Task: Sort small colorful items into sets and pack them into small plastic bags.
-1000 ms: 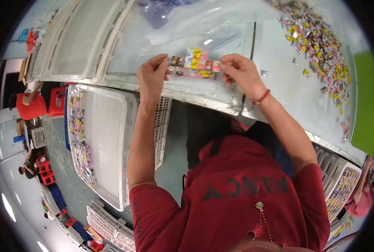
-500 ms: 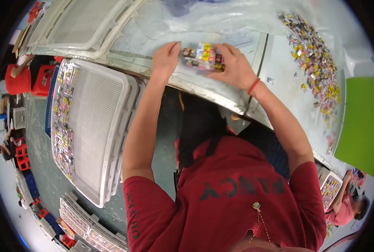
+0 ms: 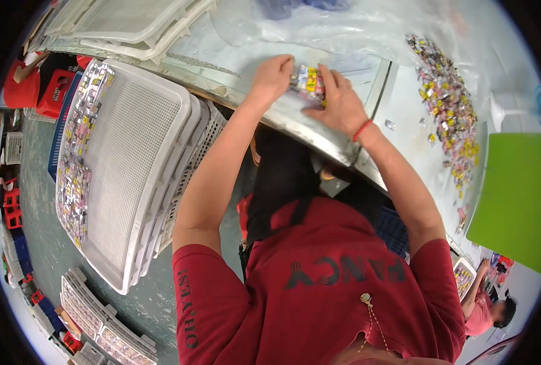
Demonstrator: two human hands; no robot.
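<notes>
Small wrapped pieces (image 3: 310, 83), with yellow, pink, white and dark printing, lie together in a compact block on the pale worktop (image 3: 246, 79). My right hand (image 3: 343, 108), with a red cord at its wrist, grips the block's right end, thumb on the near side and fingers on the far side. At the left end my left hand (image 3: 273, 80) is closed, its fingertips against the pieces. Part of the block is hidden behind my fingers.
A loose heap of wrapped pieces (image 3: 447, 103) spreads along the right of the worktop. Clear plastic sheeting (image 3: 368, 30) covers its far side. At my left stands a stack of white trays (image 3: 130, 121), the top one partly filled with rows of pieces. A green panel (image 3: 513, 201) is at right.
My left hand has moved right, up to the block's left end. My right hand has come a little nearer to me. The view has also shifted slightly.
</notes>
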